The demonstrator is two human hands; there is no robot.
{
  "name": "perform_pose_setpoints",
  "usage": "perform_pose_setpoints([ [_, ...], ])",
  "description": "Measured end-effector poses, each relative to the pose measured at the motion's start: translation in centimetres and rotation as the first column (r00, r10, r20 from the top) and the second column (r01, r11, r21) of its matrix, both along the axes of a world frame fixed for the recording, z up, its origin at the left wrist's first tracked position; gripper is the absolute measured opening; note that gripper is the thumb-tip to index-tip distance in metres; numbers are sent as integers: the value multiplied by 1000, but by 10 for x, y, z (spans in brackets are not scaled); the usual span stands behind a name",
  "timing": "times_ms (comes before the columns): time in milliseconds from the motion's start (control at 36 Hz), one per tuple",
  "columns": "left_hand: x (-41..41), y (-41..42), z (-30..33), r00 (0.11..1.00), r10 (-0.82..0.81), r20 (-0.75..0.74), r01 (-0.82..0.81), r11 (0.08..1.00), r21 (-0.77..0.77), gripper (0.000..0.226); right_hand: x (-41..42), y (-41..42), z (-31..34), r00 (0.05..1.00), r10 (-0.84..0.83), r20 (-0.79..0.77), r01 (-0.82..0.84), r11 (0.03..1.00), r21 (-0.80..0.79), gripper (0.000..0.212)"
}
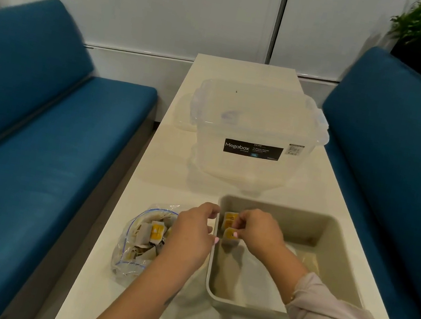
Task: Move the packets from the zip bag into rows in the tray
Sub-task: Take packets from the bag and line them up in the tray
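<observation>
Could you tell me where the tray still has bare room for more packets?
Most of the tray floor is bare, from the right hand to the right wall and near rim. Only the far-left corner is crowded, with packets and the hand.

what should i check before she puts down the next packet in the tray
1. Packet in hand: ok. The right hand pinches a yellow packet over the tray.
2. Row started: ok. A couple of placed packets stand against the tray's left wall at the far corner.
3. Space for the next packet: ok. The tray floor nearer the camera along that wall is bare.
4. Left hand free: cannot tell. It hovers between the zip bag and the tray with fingers curled; anything held is hidden.
5. Bag supply: ok. The zip bag lies open with more packets inside.
</observation>
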State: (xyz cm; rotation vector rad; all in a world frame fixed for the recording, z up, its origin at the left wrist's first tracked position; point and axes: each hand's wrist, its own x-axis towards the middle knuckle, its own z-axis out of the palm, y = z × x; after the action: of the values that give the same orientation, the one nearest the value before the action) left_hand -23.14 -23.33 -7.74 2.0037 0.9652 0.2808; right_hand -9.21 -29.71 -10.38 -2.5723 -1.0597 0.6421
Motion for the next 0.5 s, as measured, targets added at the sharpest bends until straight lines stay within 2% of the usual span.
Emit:
perform_pose_setpoints([
  [306,0,-2,3,1000,-11,-19,11,1000,6,47,-4,3,-6,998,11,69,-11,1000,1,6],
  [500,-3,-3,5,1000,8,12,-8,1000,2,43,-5,0,-2,998,1,65,-3,999,37,15],
])
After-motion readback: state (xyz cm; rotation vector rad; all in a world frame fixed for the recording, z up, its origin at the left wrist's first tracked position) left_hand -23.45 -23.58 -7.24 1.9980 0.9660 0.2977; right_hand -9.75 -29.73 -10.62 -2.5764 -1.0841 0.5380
